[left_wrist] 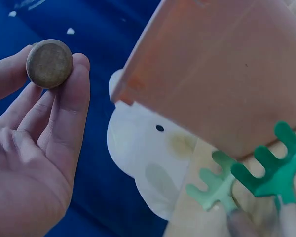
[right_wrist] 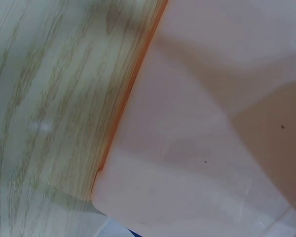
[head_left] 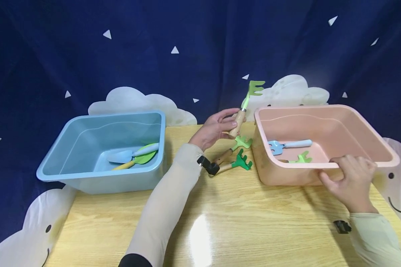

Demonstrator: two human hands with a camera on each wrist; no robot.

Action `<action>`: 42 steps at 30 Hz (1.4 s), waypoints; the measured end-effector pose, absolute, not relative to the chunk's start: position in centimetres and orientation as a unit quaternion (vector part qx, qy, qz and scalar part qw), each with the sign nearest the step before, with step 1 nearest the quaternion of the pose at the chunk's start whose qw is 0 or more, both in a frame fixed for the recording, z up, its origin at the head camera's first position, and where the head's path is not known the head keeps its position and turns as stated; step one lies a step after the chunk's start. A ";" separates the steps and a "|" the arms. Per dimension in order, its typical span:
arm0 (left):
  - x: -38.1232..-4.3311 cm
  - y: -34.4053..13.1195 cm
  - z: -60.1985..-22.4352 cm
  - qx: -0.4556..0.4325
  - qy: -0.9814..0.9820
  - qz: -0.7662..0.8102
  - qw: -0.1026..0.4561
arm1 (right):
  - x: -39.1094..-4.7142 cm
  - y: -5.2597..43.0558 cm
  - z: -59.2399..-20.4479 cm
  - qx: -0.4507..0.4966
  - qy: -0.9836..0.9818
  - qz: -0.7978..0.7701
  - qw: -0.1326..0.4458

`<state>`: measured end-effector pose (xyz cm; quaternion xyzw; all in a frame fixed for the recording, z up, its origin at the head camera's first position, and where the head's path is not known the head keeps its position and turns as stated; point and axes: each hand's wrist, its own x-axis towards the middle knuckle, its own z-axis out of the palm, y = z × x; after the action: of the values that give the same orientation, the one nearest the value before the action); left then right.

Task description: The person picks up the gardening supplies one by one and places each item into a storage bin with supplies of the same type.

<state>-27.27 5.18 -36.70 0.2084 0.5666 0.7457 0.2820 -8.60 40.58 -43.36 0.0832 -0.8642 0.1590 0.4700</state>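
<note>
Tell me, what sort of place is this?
Probably an indoor play corner, though I can't be sure: there's a navy cloth backdrop with white clouds, a yellowish wood-grain table and a small, wooden-handled, light-green rake.

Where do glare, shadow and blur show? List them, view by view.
Head: a bright white glare patch on the near part of the table; left wrist: the lighter green rake looks soft, its handle blurred at the bottom edge; right wrist: a broad shadow across the pink bin.
</note>
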 end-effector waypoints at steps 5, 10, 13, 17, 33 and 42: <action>-27.1 7.4 -34.6 0.216 0.582 0.724 0.300 | -8.5 40.7 -43.2 0.079 -0.864 0.158 0.471; -27.1 8.8 -32.9 0.230 0.579 0.717 0.311 | -8.7 40.6 -43.1 0.081 -0.865 0.161 0.468; -27.2 9.2 -32.0 0.228 0.597 0.704 0.310 | -8.8 40.6 -43.1 0.085 -0.864 0.159 0.471; -27.4 9.9 -31.1 0.233 0.611 0.686 0.319 | -8.7 40.5 -43.2 0.084 -0.861 0.155 0.477; -25.7 16.7 -31.9 0.242 0.652 0.636 0.336 | -8.0 40.7 -43.6 0.072 -0.857 0.160 0.484; -24.7 18.1 -32.2 0.234 0.696 0.611 0.297 | -8.8 40.4 -43.5 0.084 -0.852 0.164 0.490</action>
<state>-24.71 18.10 -32.24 0.2337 0.6956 0.6111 0.2969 -8.76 40.44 -43.50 0.0835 -0.8524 0.1637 0.4896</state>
